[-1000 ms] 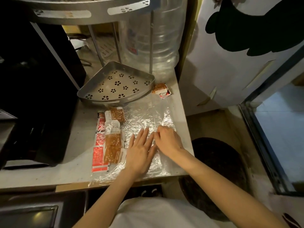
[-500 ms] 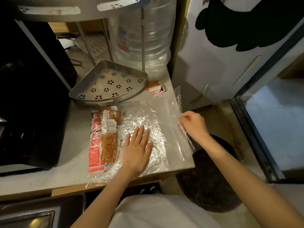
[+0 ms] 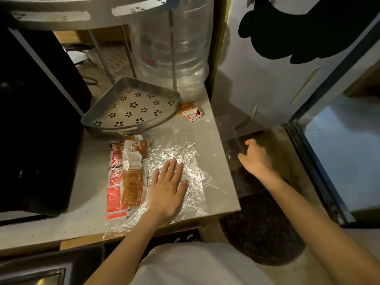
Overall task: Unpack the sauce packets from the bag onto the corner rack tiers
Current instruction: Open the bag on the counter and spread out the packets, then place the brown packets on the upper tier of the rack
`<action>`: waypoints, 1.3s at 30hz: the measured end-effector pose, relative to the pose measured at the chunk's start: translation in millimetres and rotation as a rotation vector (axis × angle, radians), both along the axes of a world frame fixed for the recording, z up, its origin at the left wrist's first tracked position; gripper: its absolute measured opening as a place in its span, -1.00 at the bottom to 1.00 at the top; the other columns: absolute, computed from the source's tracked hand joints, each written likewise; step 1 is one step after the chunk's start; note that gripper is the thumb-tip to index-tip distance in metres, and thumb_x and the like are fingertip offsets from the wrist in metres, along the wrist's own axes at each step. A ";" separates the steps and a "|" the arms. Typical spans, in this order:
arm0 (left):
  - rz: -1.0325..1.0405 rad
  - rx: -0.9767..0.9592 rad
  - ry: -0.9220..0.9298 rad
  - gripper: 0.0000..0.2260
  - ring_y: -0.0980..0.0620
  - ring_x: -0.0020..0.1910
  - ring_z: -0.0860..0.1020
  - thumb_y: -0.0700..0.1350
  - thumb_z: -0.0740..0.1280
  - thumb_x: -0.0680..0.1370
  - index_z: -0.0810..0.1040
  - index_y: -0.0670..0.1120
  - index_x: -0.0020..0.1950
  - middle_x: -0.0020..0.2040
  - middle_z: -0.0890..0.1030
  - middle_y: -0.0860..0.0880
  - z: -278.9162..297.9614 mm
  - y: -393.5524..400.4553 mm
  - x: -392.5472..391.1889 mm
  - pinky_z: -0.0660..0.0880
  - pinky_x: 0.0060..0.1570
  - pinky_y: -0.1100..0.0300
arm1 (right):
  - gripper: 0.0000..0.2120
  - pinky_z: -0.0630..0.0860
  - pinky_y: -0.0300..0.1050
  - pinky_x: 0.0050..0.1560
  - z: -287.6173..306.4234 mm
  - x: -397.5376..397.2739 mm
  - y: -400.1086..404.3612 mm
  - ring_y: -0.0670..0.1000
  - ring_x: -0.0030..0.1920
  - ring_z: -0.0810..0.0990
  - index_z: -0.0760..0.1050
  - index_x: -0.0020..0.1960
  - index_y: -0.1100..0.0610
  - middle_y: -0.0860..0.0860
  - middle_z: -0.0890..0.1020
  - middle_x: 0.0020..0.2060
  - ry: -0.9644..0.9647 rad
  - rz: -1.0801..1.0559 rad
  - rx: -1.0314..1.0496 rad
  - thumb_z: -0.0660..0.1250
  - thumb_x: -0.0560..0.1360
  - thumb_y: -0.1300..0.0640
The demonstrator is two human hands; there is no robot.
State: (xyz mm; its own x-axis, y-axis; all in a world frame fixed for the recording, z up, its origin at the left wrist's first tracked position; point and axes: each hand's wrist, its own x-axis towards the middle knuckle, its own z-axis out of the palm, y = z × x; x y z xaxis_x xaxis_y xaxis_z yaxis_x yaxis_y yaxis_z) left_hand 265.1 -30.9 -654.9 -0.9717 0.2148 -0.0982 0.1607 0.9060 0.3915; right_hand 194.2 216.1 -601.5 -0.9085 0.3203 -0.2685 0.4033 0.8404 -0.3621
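Note:
A clear plastic bag (image 3: 191,161) lies flat on the grey counter, with several red and brown sauce packets (image 3: 128,177) inside its left part. My left hand (image 3: 167,188) presses flat on the bag, fingers straight, right beside the packets. My right hand (image 3: 256,156) is past the counter's right edge and pinches the bag's open end (image 3: 230,136), pulling it out over the edge. The corner rack's lower tier (image 3: 131,109), a perforated metal tray, holds nothing; its upper tier (image 3: 82,11) runs along the top. A few loose packets (image 3: 189,111) lie right of the tray.
A large clear water jug (image 3: 174,44) stands behind the rack. A black appliance (image 3: 35,120) fills the left side. A white fridge door (image 3: 277,68) stands right of the counter, with a dark floor mat (image 3: 261,227) below. A sink edge (image 3: 30,272) shows at the bottom left.
My right hand left its place beside my left hand and drew the bag's open end rightward, past the counter's edge. My left hand stayed flat on the bag.

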 end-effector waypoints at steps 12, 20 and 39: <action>0.181 0.437 0.128 -0.56 0.23 0.35 0.21 -0.07 0.19 0.57 0.20 -0.01 0.44 0.43 0.13 0.15 52.2 -22.2 -3.1 0.08 0.34 0.28 | -0.40 0.20 -0.01 0.38 33.2 -36.4 -112.3 0.06 0.44 0.16 0.11 0.47 0.11 0.07 0.28 0.44 0.130 0.770 -0.120 0.27 0.50 0.14; 0.604 0.138 0.172 -0.40 -0.13 0.14 0.43 0.00 0.44 0.36 0.35 -0.18 0.31 0.22 0.44 -0.20 55.6 -65.2 23.3 0.40 0.08 0.09 | -0.03 -0.06 0.05 0.48 32.4 -62.0 -192.6 0.09 0.51 0.00 -0.02 0.51 0.05 0.04 0.08 0.52 -0.021 1.213 -0.053 0.49 0.29 -0.04; 0.737 0.041 -0.043 -0.62 -0.03 -0.07 0.56 -0.07 0.33 0.46 0.28 -0.09 0.21 0.04 0.57 -0.06 51.1 -59.5 29.6 0.41 -0.27 0.20 | -0.15 0.33 0.09 0.24 7.6 -79.7 -221.3 0.09 0.21 0.23 0.29 0.34 -0.02 0.10 0.38 0.16 0.012 1.277 0.004 0.55 0.13 -0.12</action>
State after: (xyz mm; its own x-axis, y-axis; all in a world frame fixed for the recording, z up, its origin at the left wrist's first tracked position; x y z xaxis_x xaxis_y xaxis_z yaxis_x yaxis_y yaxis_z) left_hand 294.7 -90.4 -603.8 -0.8609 -0.4876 -0.1455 -0.5000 0.7577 0.4194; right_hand 114.5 -5.2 -593.9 -0.5726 -0.7778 -0.2592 -0.6917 0.6280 -0.3567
